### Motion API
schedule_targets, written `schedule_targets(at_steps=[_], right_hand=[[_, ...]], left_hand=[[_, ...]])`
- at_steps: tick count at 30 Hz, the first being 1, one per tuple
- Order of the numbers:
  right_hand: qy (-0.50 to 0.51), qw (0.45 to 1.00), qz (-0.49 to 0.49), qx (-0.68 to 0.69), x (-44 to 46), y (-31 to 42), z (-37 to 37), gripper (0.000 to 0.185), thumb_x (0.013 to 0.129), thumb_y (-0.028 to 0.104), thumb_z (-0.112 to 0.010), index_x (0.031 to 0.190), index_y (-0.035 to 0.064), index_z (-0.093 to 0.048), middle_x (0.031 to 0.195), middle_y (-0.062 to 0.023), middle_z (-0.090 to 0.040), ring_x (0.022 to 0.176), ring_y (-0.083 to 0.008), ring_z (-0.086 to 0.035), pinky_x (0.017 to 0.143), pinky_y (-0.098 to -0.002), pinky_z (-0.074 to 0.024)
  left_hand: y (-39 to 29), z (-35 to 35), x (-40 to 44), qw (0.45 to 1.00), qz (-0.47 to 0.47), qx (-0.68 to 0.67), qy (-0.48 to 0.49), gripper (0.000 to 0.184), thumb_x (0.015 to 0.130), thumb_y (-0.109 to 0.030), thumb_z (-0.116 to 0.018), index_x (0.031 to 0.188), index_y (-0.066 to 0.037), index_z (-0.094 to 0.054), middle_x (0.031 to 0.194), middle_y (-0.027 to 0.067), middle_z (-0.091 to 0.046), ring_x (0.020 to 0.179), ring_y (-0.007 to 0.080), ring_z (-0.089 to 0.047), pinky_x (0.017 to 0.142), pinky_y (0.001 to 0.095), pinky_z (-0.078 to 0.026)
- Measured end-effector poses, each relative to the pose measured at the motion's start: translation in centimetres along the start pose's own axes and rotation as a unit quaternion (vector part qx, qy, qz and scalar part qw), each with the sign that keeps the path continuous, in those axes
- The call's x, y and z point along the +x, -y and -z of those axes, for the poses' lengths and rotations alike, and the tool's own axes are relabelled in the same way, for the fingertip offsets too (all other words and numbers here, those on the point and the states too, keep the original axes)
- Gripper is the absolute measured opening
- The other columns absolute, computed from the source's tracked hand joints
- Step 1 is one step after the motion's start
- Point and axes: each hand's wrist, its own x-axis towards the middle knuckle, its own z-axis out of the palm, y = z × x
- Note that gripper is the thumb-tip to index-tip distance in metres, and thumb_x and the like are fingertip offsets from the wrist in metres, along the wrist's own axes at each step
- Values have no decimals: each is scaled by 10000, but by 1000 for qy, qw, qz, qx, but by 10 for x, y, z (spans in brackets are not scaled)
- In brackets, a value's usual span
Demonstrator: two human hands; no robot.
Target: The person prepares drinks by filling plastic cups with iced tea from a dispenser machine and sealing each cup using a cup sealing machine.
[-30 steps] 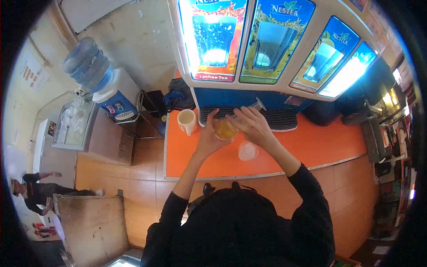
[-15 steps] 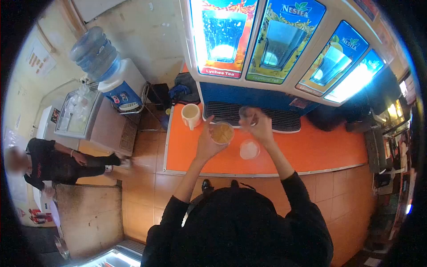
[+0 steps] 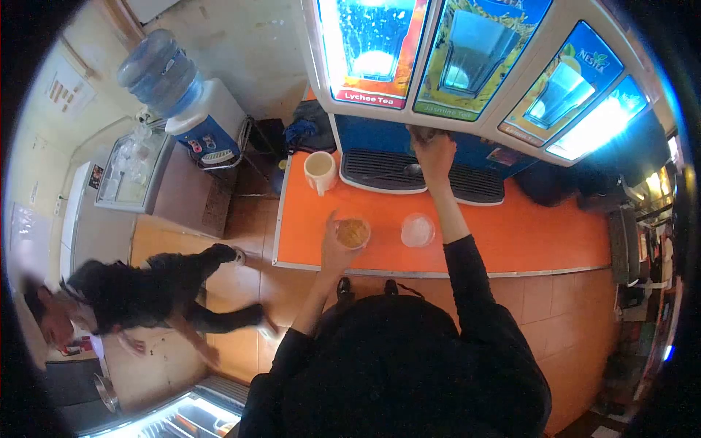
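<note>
My left hand (image 3: 338, 247) is closed around the side of a clear plastic cup (image 3: 355, 233) with yellow-brown contents, low over the orange counter (image 3: 511, 244). My right hand (image 3: 437, 155) reaches up beneath the front of the drinks dispenser (image 3: 453, 120). Its fingers are curled round a small dark object, too unclear to name. Between my arms, a round clear plastic container (image 3: 418, 231) with whitish contents sits on the counter. A spoon (image 3: 413, 169) lies on the black drip tray (image 3: 380, 172), just below my right hand. The cream mug (image 3: 320, 172) stands left of the tray.
A water dispenser (image 3: 212, 135) with a large bottle stands at the left, beside a chest freezer (image 3: 131, 171). Another person (image 3: 139, 296) in dark clothes is on the tiled floor to my left. A lit display case (image 3: 182, 417) is at lower left.
My right hand has gone up and away to the dispenser's underside with the dark object. My left hand has brought the cup lower and nearer me. The other person has stepped closer.
</note>
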Motion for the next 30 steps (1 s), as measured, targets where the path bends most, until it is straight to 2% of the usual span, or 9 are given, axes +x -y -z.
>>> schedule_targets(at_steps=[6,8,11,15,18,20,23,26,30], right_hand=[[-34,999,15,-34,-1,-1,-3,376,732,375,-780,824,29,-664,760,-169,-663,724,-398,-632,621,-443,-514],[-37,999,12,-32,0,2,0,376,729,376,-782,815,29,-666,763,-176,-660,726,-405,-628,620,-448,-512],[-2,997,38,-68,1,9,6,366,716,374,-790,782,36,-668,761,-181,-659,733,-403,-628,626,-449,-516],[-22,998,42,-33,2,15,9,338,712,360,-790,754,46,-672,733,-172,-654,721,-386,-627,620,-454,-510],[-7,994,68,-83,1,4,4,339,710,357,-792,741,47,-660,752,-180,-651,741,-394,-627,631,-462,-511],[-28,998,31,-48,0,16,9,361,700,366,-799,749,41,-651,767,-183,-652,754,-399,-626,640,-464,-513],[-45,999,8,-28,0,17,9,391,686,382,-804,778,32,-655,784,-187,-656,757,-406,-625,647,-464,-515],[-10,1000,-1,-24,-1,11,5,423,672,384,-812,841,29,-657,812,-198,-657,774,-422,-621,668,-476,-518],[-34,998,16,-40,1,18,11,420,674,371,-813,877,38,-656,837,-206,-659,786,-421,-624,671,-483,-511]], left_hand=[[-5,4,-6,997,10,-66,30,1069,596,-237,-872,1436,-43,-239,1308,203,-437,1233,350,-460,1002,445,-395],[-17,6,-9,974,-61,219,13,1152,580,-393,-861,1461,-50,-203,1434,228,-307,1363,398,-279,1082,523,-258],[-48,-11,1,945,-114,294,86,1294,536,-558,-846,1490,-72,-121,1531,204,-153,1415,422,-122,1110,589,-153],[-65,-67,20,914,-246,262,189,1285,533,-526,-856,1494,-90,-123,1500,206,-212,1394,437,-174,1083,608,-202],[-72,-99,30,902,-181,254,297,1253,530,-494,-862,1481,-96,-150,1432,237,-278,1335,456,-295,1033,585,-320],[-66,-114,35,893,-116,282,330,1078,644,-442,-819,1452,-49,-224,1393,251,-312,1216,456,-451,973,542,-418],[-32,-140,35,942,-110,200,246,956,663,-381,-806,1394,-33,-297,1333,260,-355,1098,466,-524,911,528,-467],[-49,-125,42,946,-64,177,262,882,668,-322,-787,1348,-5,-325,1296,274,-373,1066,476,-529,879,527,-481],[-35,-104,61,961,-141,139,193,860,642,-292,-791,1321,15,-362,1292,263,-391,1116,451,-501,922,506,-460]])
